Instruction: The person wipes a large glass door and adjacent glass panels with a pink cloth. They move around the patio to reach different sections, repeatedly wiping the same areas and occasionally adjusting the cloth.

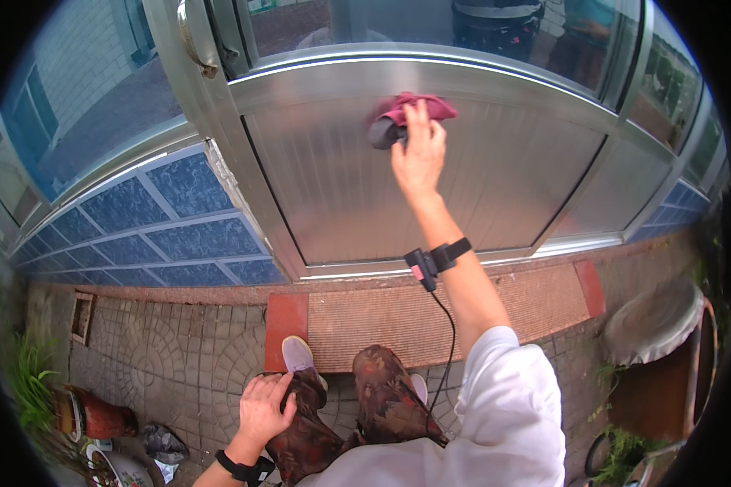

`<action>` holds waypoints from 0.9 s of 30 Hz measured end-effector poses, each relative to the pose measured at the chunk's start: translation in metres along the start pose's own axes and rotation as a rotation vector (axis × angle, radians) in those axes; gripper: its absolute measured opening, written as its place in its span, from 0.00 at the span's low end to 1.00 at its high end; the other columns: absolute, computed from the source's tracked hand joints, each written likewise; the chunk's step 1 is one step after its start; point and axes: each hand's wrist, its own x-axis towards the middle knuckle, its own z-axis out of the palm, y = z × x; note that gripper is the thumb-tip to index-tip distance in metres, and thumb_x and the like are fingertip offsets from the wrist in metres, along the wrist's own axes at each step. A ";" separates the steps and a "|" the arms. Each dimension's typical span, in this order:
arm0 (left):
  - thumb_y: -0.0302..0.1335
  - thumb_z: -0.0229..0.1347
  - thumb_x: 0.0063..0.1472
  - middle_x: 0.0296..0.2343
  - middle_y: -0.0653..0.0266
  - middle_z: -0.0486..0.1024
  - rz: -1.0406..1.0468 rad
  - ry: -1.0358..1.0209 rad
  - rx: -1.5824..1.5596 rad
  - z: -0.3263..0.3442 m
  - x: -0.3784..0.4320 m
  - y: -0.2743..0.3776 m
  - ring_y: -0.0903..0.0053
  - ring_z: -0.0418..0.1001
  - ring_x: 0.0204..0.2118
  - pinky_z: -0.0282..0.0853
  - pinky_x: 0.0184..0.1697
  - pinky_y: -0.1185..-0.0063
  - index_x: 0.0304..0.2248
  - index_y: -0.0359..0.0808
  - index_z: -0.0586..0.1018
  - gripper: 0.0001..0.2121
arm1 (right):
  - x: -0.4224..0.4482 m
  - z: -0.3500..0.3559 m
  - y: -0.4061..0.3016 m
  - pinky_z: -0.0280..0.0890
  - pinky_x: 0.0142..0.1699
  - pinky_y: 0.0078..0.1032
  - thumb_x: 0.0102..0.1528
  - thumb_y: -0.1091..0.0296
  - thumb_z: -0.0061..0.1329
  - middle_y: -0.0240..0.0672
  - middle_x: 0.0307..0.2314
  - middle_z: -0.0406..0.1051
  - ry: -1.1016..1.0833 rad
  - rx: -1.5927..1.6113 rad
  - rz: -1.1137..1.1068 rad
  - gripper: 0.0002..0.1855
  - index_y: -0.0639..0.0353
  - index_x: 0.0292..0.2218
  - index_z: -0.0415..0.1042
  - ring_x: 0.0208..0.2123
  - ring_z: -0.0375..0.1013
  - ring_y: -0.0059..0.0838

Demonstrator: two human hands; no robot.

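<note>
With fingers spread, my right hand (421, 155) presses a crumpled dark pink cloth (426, 109) against the upper part of a ribbed metal door panel (493, 170). A dark grey rounded piece, whose kind I cannot tell, sits beside the cloth at the fingers' left. My left hand (267, 405) rests on my patterned trousers over the thigh, holding nothing that shows. Above the panel is the door's glass (390, 24), with reflections in it. A metal door handle (192, 42) is at the upper left.
A step with a ribbed mat (365, 322) lies below the door. Blue tiles (201, 237) cover the wall at left. A red pot (106, 414), a plastic bag (164, 443) and plants stand lower left. A large covered container (652, 389) stands at right. A cable hangs from my right wrist strap.
</note>
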 end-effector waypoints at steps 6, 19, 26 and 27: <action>0.25 0.55 0.46 0.31 0.58 0.74 0.000 0.015 -0.005 0.000 -0.003 -0.001 0.65 0.72 0.34 0.67 0.41 0.71 0.38 0.33 0.75 0.16 | -0.003 0.009 -0.023 0.59 0.48 0.36 0.38 0.79 0.51 0.33 0.55 0.54 -0.037 0.037 -0.038 0.35 0.50 0.50 0.60 0.46 0.60 0.40; 0.29 0.54 0.48 0.33 0.60 0.75 -0.046 -0.022 -0.009 0.001 -0.010 -0.005 0.68 0.72 0.37 0.64 0.47 0.71 0.38 0.34 0.75 0.15 | -0.001 0.004 -0.013 0.62 0.41 0.36 0.35 0.80 0.49 0.29 0.52 0.57 0.019 0.013 -0.062 0.31 0.50 0.44 0.63 0.44 0.62 0.40; 0.28 0.55 0.48 0.31 0.60 0.75 -0.036 -0.007 -0.013 0.002 -0.004 0.000 0.67 0.72 0.36 0.65 0.45 0.70 0.37 0.34 0.75 0.15 | -0.001 0.003 -0.008 0.62 0.42 0.32 0.37 0.77 0.50 0.29 0.54 0.55 -0.096 -0.079 -0.074 0.29 0.50 0.44 0.64 0.42 0.62 0.37; 0.28 0.55 0.48 0.31 0.60 0.75 -0.028 -0.018 -0.015 0.003 -0.002 -0.001 0.67 0.72 0.36 0.65 0.45 0.70 0.37 0.34 0.75 0.15 | -0.001 0.002 -0.010 0.62 0.42 0.32 0.37 0.77 0.50 0.28 0.54 0.55 -0.101 -0.066 -0.086 0.29 0.50 0.44 0.64 0.42 0.62 0.37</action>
